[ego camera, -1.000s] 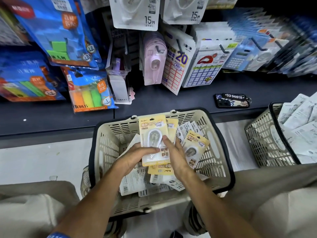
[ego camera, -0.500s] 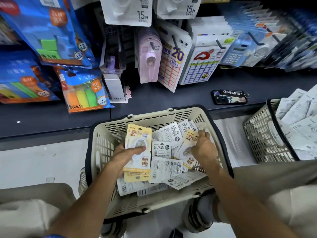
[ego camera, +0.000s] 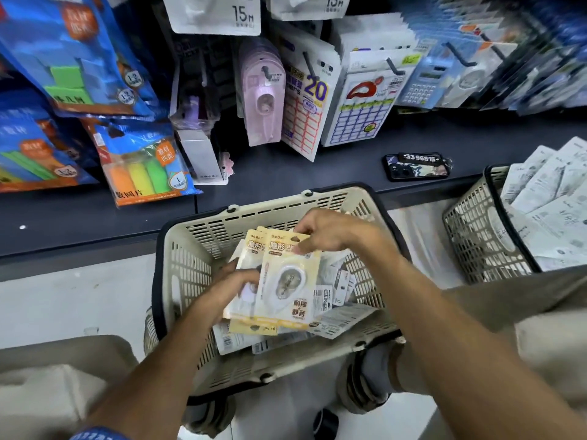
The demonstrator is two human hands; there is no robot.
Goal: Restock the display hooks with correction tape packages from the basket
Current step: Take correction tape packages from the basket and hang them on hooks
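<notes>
Yellow correction tape packages (ego camera: 279, 281), small fanned stack, above the beige basket (ego camera: 197, 249): left hand (ego camera: 228, 290) grips the stack's left edge, right hand (ego camera: 330, 231) pinches the front package's top right corner. More packages lie loose in the basket beneath. Dark shelf (ego camera: 95, 223) edge runs just beyond the far rim; second basket (ego camera: 473, 230) stands apart, right.

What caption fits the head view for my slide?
Over the basket, left hand holds a stack of yellow tape packs while right hand pinches the top pack's upper edge.
</notes>
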